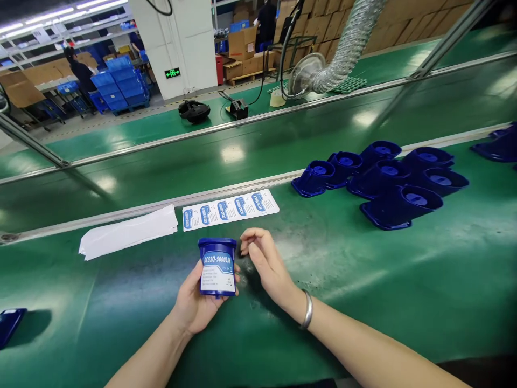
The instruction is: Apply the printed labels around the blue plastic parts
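My left hand (196,308) is wrapped round a dark blue plastic housing (218,247), holding it up over the green table. On the housing's front is a blue-and-white label (217,271) reading "DC52Q-5000L/H". Just right of the housing is my right hand (266,264), its fingers loosely curved, with nothing visible in it and a small gap to the housing. A metal bracelet is on that wrist. Beyond the hands lies a sheet of labels (231,210) with several similar blue-and-white stickers. White paper strips (129,231) lie to its left.
Several blue housings (404,207) stand grouped at the right, and others sit at the far right edge. A blue part (10,326) lies at the left edge. A metal rail (291,178) crosses behind the labels. Farther back are a flexible duct (343,59) and people among boxes.
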### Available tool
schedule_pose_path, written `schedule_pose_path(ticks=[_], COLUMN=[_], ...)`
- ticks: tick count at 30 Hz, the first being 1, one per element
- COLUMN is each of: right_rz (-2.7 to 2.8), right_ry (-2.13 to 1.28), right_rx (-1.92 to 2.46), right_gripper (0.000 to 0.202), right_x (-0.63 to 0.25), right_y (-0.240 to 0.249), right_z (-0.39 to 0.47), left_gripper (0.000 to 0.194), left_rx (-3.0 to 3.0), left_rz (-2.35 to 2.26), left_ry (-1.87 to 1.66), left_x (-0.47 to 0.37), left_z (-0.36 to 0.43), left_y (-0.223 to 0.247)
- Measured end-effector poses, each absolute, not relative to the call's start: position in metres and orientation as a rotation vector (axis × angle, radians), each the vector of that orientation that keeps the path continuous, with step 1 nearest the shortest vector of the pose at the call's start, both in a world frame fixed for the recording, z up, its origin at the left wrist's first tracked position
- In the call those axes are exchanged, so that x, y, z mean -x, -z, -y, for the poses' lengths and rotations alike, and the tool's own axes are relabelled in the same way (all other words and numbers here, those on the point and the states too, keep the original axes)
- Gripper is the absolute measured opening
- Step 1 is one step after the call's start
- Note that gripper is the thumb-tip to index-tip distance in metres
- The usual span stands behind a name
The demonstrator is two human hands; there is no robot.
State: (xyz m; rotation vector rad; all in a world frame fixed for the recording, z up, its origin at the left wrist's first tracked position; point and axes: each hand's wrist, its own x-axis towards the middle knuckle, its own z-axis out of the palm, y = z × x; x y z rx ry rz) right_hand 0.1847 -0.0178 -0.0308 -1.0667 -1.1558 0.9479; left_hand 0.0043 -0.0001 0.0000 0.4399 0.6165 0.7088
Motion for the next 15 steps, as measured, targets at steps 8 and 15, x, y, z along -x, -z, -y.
schedule_pose_path(ticks=[8, 15], right_rz=[1.251, 1.151], right_ry=[-1.455, -1.472], right_rx=[0.856, 0.904], right_gripper=[0.062, 0.054], right_x=[-0.191, -0.186], right_y=[0.023, 0.033], right_z=[0.020, 0.025], left_gripper=[0.065, 0.058], left_rx=[-0.205, -0.342], left_rz=[-0.458, -0.537], left_ry=[-0.454, -0.490], left_x=[-0.010, -0.009], left_z=[0.007, 0.004], left_y=[0.010, 0.012])
